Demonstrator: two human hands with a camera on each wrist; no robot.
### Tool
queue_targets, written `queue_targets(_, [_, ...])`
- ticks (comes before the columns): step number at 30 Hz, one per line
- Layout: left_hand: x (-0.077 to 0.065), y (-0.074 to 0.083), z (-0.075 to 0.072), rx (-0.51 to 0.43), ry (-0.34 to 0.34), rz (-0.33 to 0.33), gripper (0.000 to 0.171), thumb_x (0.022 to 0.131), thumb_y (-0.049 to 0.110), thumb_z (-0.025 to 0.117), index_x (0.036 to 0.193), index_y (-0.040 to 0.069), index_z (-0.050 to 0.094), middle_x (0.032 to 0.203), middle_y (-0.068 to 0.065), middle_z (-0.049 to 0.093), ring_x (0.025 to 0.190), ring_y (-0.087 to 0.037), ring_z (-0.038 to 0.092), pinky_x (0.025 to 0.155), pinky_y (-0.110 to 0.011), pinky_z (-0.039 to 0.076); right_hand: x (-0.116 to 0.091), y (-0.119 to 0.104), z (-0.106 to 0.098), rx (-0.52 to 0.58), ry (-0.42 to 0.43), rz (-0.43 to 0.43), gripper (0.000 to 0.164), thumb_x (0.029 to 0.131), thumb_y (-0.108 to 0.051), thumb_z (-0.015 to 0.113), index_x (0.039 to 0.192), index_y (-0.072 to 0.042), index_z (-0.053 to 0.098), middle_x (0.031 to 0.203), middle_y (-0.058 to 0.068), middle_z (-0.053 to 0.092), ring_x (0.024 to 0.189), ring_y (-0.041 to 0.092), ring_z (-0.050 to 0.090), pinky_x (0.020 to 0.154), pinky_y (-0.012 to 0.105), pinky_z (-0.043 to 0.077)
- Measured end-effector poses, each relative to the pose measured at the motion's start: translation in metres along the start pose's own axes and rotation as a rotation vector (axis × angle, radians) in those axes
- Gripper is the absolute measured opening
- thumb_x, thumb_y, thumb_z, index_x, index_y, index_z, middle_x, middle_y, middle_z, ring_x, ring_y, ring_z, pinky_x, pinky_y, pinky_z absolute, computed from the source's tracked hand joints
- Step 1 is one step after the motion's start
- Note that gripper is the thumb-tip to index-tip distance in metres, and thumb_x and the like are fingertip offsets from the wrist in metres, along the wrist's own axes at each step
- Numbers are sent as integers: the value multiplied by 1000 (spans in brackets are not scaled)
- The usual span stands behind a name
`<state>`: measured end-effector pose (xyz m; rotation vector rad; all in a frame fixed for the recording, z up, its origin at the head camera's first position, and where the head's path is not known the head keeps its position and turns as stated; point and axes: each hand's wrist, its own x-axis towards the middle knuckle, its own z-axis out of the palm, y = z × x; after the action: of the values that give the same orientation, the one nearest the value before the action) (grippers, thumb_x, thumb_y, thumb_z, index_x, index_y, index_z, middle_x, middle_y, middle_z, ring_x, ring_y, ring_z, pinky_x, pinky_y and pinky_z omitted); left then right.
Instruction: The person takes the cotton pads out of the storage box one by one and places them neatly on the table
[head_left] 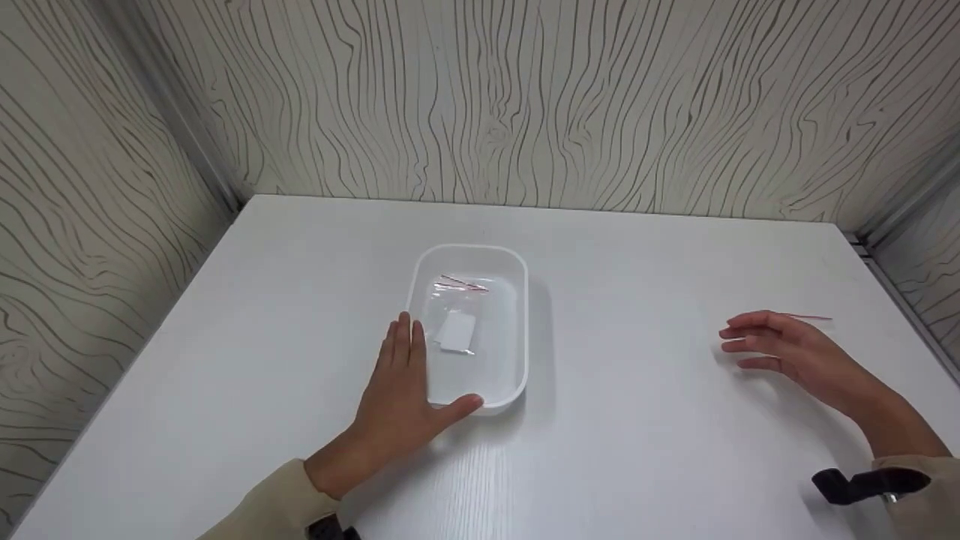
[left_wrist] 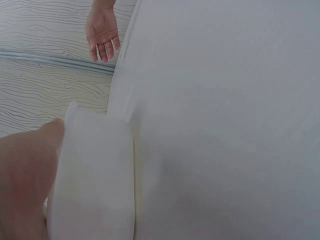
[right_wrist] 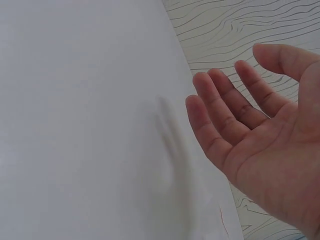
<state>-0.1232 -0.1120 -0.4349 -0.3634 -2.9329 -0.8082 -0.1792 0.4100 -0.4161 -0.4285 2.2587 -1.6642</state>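
Note:
A white rectangular tub [head_left: 517, 330] with rounded corners stands on the table. My left hand [head_left: 397, 397] rests against its near left corner, fingers straight along the left side and thumb at the near rim. Inside the tub lie clear plastic bags with red zip strips [head_left: 461, 285] and a white piece [head_left: 457, 331]. In the left wrist view the tub's outer wall [left_wrist: 97, 175] stands beside that hand. Over at the right, my right hand [head_left: 795, 352] hovers above the table, fingers loosely bent and holding nothing. Just beyond it shows a thin red strip [head_left: 810, 316], partly hidden by the hand.
The white table [head_left: 637, 450] reaches to a wood-grain patterned panel [head_left: 495, 97] at the back. Similar panels stand at the left and right, with metal posts [head_left: 169, 105] at the corners.

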Motion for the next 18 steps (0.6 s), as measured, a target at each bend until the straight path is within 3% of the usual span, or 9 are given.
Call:
queue_targets(11, [0, -1, 1, 2, 11, 8, 122, 82, 73, 67, 154, -15, 23, 164, -31, 13, 153, -47, 11, 122, -52, 20, 7, -6, 14, 79, -74, -18, 34, 109, -4, 41, 136, 17, 41, 131, 11, 64, 117, 18, 66, 95, 30, 55])
queue_targets(18, [0, -1, 1, 2, 15, 11, 121, 82, 73, 67, 154, -14, 24, 164, -31, 13, 153, -47, 11, 122, -52, 20, 11, -9, 23, 111, -99, -18, 31, 109, -3, 42, 136, 11, 47, 131, 10, 64, 118, 21, 66, 95, 30, 55])
